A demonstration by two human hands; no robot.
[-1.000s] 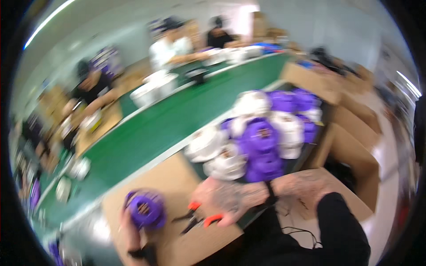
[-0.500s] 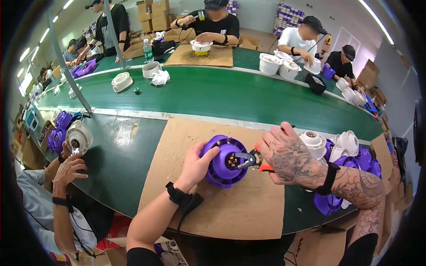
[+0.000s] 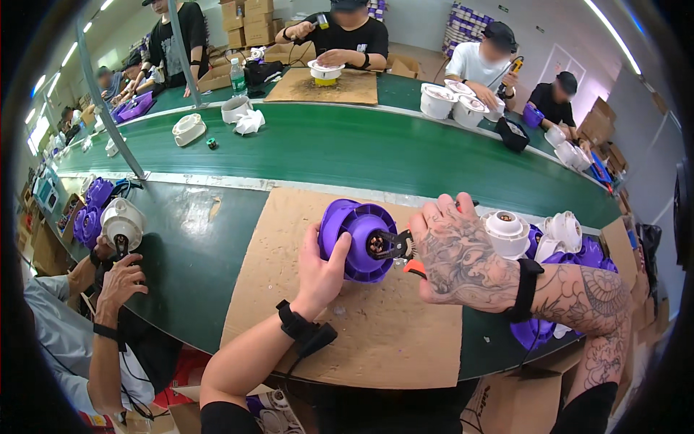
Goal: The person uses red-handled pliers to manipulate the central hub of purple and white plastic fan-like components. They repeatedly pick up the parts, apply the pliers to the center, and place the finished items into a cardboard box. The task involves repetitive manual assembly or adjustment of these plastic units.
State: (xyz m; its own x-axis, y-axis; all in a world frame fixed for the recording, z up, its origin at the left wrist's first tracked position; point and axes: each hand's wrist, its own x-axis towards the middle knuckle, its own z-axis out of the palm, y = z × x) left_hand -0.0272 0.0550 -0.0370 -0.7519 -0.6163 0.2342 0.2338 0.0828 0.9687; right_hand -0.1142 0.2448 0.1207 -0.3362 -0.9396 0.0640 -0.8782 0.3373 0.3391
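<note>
My left hand [image 3: 323, 269] is closed around the side of a round purple plastic housing [image 3: 360, 266], thumb across its face. The housing is tilted, its centre facing right, above a cardboard sheet [image 3: 390, 340]. My right hand [image 3: 463, 249] is wrapped around the handles of pliers with orange-red grips [image 3: 414, 268]. Their dark jaws [image 3: 394, 245] reach the copper-coloured part in the housing's centre. Whether the jaws grip that part, I cannot tell.
White housings [image 3: 507, 233] and purple ones [image 3: 533, 333] are piled at my right. Beyond the cardboard runs a green conveyor belt [image 3: 303, 148] carrying a white ring-shaped part [image 3: 189, 129]. At left, a co-worker's hand [image 3: 123, 282] works on a white housing [image 3: 123, 221]; more people work across the belt.
Both my hands have shifted slightly up and to the left, with the housing more tilted. The pliers remain at its centre. At left, the co-worker's tool has moved onto the white housing's middle.
</note>
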